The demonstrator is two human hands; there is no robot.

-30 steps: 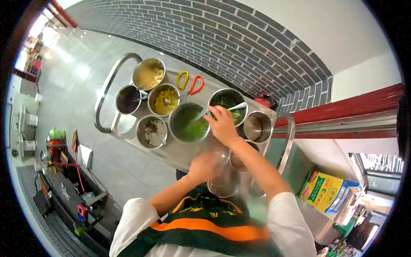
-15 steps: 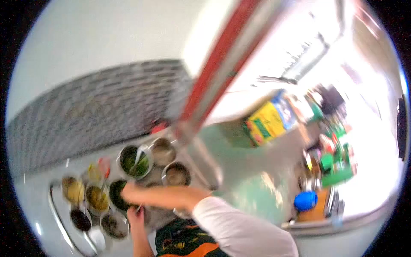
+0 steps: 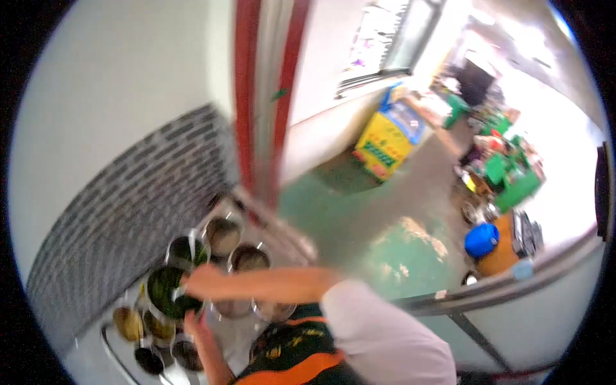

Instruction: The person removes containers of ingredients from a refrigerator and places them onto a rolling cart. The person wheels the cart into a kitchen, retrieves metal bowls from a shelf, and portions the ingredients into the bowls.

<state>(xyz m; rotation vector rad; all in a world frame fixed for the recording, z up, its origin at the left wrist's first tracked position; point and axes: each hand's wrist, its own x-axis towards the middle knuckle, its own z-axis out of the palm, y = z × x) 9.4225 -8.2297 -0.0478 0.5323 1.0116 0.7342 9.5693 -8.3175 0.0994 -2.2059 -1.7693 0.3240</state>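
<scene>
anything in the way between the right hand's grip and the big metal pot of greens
Nothing visible: the right hand's grip reaches over the edge of the big metal pot. The left hand's grip is by its lower rim, not between them.

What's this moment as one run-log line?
right hand: over round silver metal pot, dark-green contents | left hand: beside that pot | grips: too blurred to tell

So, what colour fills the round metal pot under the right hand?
Dark green food, clearest in the head view.
</scene>
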